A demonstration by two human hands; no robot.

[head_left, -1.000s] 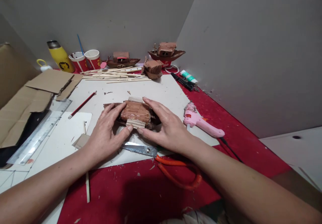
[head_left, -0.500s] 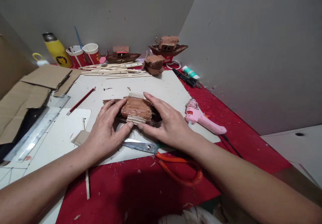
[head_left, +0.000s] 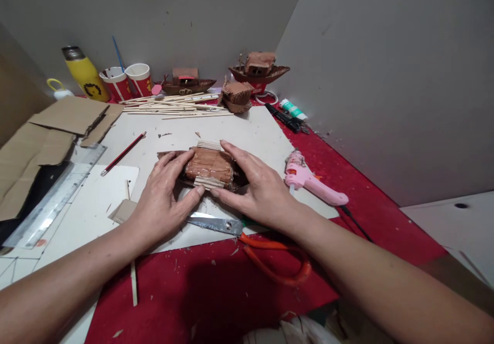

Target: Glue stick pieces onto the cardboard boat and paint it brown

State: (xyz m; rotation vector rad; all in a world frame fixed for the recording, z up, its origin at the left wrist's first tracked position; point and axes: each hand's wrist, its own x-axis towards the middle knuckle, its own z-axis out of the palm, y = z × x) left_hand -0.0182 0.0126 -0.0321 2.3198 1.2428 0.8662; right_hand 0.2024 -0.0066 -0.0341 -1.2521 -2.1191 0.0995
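A small brown model boat (head_left: 209, 165) with a rounded, glossy roof lies on white board in the middle. Pale strips (head_left: 209, 182) run along the roof's near edge, and similar strips (head_left: 209, 144) show at its far edge. My left hand (head_left: 164, 194) grips the boat's left end, thumb at the near strips. Around the right end, my right hand (head_left: 257, 187) holds it between thumb and fingers. Orange-handled scissors (head_left: 227, 226) lie just in front of both hands.
A pink glue gun (head_left: 312, 182) is at the right. Behind are thin sticks (head_left: 177, 106), two paper cups (head_left: 139, 79), a yellow bottle (head_left: 87, 76) and other model boats (head_left: 259, 71). Cardboard (head_left: 50, 143), a ruler (head_left: 57, 194) and a pencil (head_left: 123, 153) lie left.
Both hands keep the same hold on the boat. The view has shifted very slightly; nothing else has visibly moved.
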